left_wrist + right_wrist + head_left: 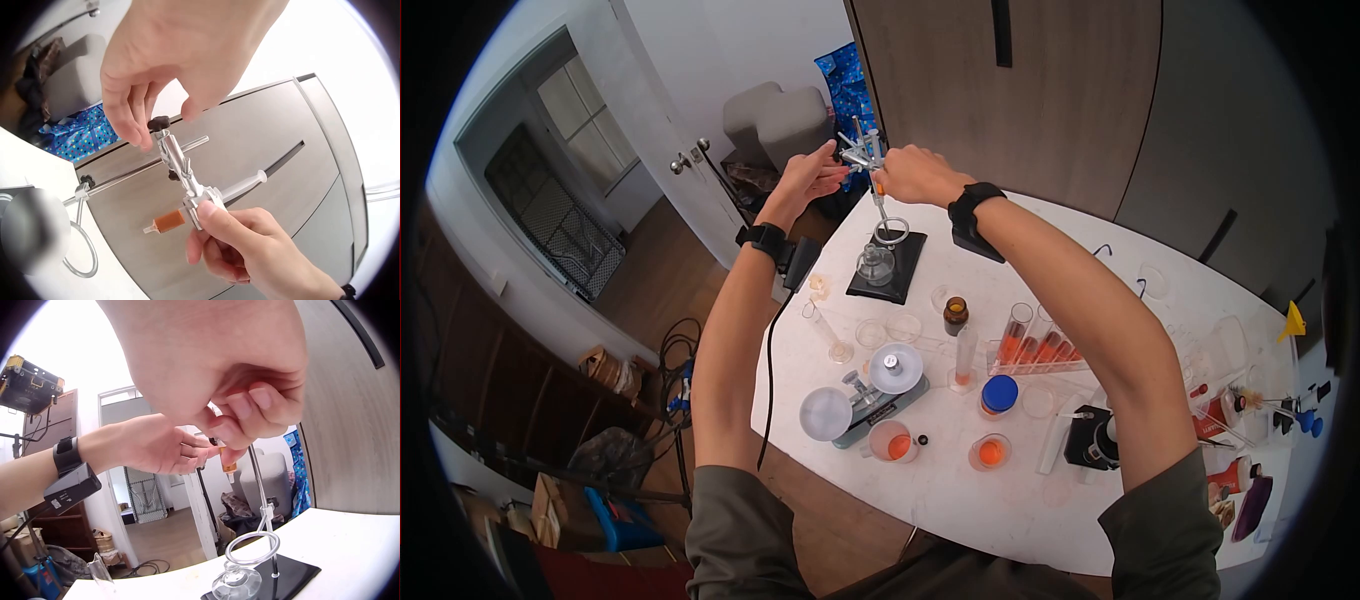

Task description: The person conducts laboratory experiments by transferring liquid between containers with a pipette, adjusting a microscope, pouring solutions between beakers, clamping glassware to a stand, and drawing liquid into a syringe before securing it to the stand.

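Note:
The right hand (922, 177) (262, 250) pinches the metal clamp (199, 199) between thumb and fingers, at the part around a syringe (169, 221) with orange liquid. Beside the clamp's black knob (159, 124) is the left hand (802, 178) (181, 56), thumb and fingers apart on either side; whether a fingertip touches the knob I cannot tell. The clamp is on the upper rod of a stand with a black base (908, 270). Lower on the rod sits a metal ring (274, 540), above a round glass flask (875, 265) (236, 586).
On the white table (960, 500) stand a balance (880, 405), a brown bottle (956, 315), a blue-lidded jar (999, 395), beakers with orange liquid (990, 452), a rack of test tubes (1040, 366) and glass cylinders (965, 355). A cabinet (1010, 120) rises behind.

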Demonstrator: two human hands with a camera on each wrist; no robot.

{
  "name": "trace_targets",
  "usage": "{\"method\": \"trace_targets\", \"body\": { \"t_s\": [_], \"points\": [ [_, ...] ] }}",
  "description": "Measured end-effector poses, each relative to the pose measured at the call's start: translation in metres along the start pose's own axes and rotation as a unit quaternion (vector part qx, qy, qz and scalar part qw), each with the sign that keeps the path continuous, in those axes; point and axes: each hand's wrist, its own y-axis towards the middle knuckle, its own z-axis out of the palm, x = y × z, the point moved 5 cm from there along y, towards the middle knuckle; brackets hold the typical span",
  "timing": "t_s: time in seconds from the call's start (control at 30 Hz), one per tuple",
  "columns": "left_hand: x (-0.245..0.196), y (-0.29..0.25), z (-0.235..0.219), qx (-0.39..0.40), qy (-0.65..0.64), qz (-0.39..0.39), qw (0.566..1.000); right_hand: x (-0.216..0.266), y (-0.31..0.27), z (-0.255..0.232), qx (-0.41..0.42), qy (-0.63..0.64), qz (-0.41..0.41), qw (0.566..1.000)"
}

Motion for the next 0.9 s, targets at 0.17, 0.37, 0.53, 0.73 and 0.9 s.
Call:
{"method": "trace_targets", "body": {
  "t_s": [0.17, 0.37, 0.53, 0.73, 0.9],
  "points": [
    [0.006, 0.018, -0.002, -0.007, 0.065, 0.081, 0.995, 0.000, 0.004, 0.001, 0.005, -0.001, -0.004, 1.000],
    [0.009, 0.020, -0.004, -0.010, 0.041, 0.094, 0.995, 0.001, 0.001, 0.000, -0.002, -0.006, -0.001, 1.000],
    [0.009, 0.019, -0.004, -0.013, 0.053, 0.079, 0.995, 0.002, 0.001, -0.001, 0.002, -0.010, -0.005, 1.000],
    [0.007, 0.009, -0.001, 0.027, 0.019, 0.038, 0.999, 0.003, 0.001, -0.001, -0.001, -0.015, -0.005, 1.000],
    [0.015, 0.016, 0.000, 0.101, 0.007, -0.027, 0.995, 0.000, 0.003, 0.002, 0.004, -0.014, -0.007, 1.000]
  ]
}}
